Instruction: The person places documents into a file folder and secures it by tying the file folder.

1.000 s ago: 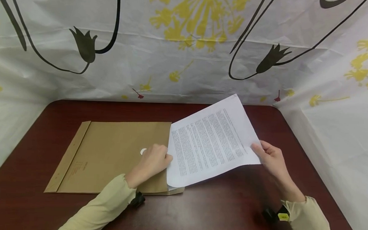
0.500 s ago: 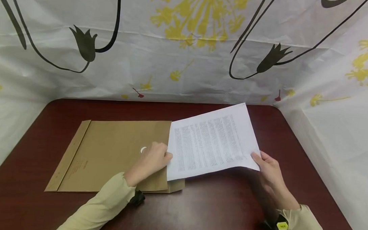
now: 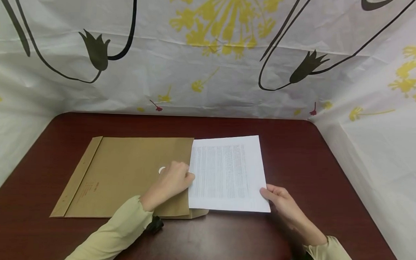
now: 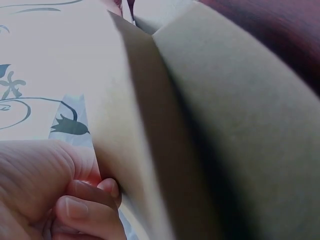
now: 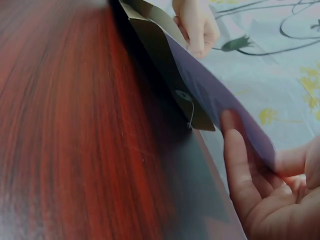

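A brown paper envelope (image 3: 127,169) lies flat on the table, its mouth facing right. My left hand (image 3: 173,178) pinches the upper layer at that mouth; in the left wrist view, curled fingers (image 4: 80,207) hold the paper edge. Printed paper (image 3: 223,176) reaches out of the mouth to the right, its left part hidden inside the envelope. With thumb above and fingers beneath, my right hand (image 3: 284,205) holds the paper near its lower right corner. The envelope's flap (image 5: 202,117), with a round button (image 5: 181,94) and string, shows under the paper in the right wrist view.
The dark red-brown table (image 3: 238,238) has rounded back corners. A white cloth (image 3: 227,81) with flower prints hangs behind it and along both sides. A white round button (image 3: 162,169) on the envelope is partly covered by my left hand.
My right hand has moved left and slightly down, carrying the paper further into the envelope. The paper's raised far corner has come down and lies flatter. My left hand stays in place.
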The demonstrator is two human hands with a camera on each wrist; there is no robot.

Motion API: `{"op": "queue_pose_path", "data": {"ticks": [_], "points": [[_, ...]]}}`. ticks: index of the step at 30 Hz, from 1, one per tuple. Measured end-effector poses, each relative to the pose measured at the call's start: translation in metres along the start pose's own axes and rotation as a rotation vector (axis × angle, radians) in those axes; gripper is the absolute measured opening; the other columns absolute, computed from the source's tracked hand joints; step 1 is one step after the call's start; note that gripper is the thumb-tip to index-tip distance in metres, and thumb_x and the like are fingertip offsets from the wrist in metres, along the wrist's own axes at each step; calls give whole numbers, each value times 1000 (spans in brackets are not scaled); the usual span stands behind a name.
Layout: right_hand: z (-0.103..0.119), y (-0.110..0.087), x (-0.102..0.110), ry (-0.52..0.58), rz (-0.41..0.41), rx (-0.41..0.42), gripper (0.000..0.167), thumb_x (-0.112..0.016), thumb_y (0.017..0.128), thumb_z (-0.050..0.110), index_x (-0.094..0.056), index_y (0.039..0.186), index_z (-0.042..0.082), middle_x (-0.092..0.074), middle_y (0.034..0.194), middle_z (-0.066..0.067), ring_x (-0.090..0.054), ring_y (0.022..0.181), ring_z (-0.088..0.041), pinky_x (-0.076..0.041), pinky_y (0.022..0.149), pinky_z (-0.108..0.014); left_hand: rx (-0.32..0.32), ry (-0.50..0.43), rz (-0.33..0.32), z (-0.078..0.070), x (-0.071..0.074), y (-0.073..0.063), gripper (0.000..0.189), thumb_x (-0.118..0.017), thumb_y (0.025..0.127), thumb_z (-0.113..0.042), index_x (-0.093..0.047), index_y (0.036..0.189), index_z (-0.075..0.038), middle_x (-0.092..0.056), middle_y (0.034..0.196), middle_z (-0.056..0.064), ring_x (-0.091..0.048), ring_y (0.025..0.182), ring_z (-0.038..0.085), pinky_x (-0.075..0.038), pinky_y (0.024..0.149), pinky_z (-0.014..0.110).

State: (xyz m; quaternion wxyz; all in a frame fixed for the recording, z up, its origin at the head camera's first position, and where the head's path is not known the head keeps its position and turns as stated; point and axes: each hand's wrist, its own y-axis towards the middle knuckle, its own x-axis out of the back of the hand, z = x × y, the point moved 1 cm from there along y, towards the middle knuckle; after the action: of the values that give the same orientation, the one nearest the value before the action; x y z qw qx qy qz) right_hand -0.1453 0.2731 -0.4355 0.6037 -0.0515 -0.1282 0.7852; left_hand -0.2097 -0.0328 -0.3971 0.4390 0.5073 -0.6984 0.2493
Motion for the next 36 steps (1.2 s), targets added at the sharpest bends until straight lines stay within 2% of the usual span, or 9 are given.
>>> {"op": "queue_pose_path", "data": {"ticks": [3, 10, 13, 19, 23, 26, 32, 34, 36], "points": [[1, 0, -2, -28, 40, 9, 43, -44, 99, 18, -46, 123, -18, -67, 102, -13, -65, 84, -17, -53, 70, -31, 2, 6, -1, 0, 0, 0, 36, -52, 73, -3, -25, 52, -15, -20, 52, -6, -19, 48, 7, -17, 41, 19], [-1, 3, -4, -33, 10, 24, 40, -48, 98, 16, -48, 123, -16, -68, 102, -11, -65, 83, -17, -53, 69, -31, 4, -5, 14, 1, -2, 0, 36, -51, 74, -3, -25, 52, -15, -20, 52, -6, -19, 48, 7, -17, 41, 19], [-1, 8, -12, -30, 30, 46, 39, -48, 97, 15, -49, 121, -16, -68, 101, -14, -66, 82, -17, -54, 69, -31, -4, -14, 9, 2, -2, 0, 36, -50, 72, -2, -23, 52, -16, -17, 52, -7, -16, 49, 7, -15, 41, 19], [4, 20, -39, -46, 130, 87, 36, -48, 97, 12, -51, 118, -17, -66, 100, -22, -66, 78, -17, -55, 64, -33, -2, -15, 11, 1, -3, -1, 36, -50, 71, -2, -22, 53, -16, -15, 52, -7, -15, 49, 7, -15, 41, 19], [8, 22, -46, -53, 139, 97, 34, -47, 97, 10, -52, 116, -18, -66, 99, -24, -66, 75, -16, -54, 61, -32, 14, -2, 12, -1, -2, 0, 35, -51, 72, -4, -24, 51, -16, -18, 52, -6, -17, 48, 7, -17, 41, 20], [10, 23, -46, -66, 96, 82, 34, -48, 97, 12, -53, 114, -17, -67, 93, -20, -65, 70, -16, -54, 59, -31, 16, -6, 17, -1, -2, 0, 36, -52, 72, -4, -26, 50, -16, -20, 50, -6, -19, 46, 7, -17, 40, 19], [9, 30, -44, -41, -117, 86, 25, -55, 92, 7, -55, 103, -15, -59, 66, -5, -53, 51, -11, -48, 48, -24, -1, -31, 22, 1, -3, 0, 37, -51, 72, -2, -25, 51, -16, -18, 50, -7, -17, 46, 5, -16, 40, 18], [9, 33, -47, -30, -137, 101, 22, -56, 91, 5, -56, 100, -15, -57, 62, -3, -51, 49, -10, -47, 47, -22, -7, -36, 23, 1, -3, 0, 37, -51, 72, -2, -24, 51, -16, -17, 50, -8, -16, 46, 5, -15, 40, 18], [9, 35, -51, -23, -122, 115, 21, -57, 91, 4, -56, 99, -15, -57, 60, -3, -52, 48, -10, -47, 47, -22, -10, -38, 23, 1, -3, 0, 37, -50, 72, -2, -23, 51, -16, -16, 50, -8, -16, 47, 6, -15, 40, 18]]}}
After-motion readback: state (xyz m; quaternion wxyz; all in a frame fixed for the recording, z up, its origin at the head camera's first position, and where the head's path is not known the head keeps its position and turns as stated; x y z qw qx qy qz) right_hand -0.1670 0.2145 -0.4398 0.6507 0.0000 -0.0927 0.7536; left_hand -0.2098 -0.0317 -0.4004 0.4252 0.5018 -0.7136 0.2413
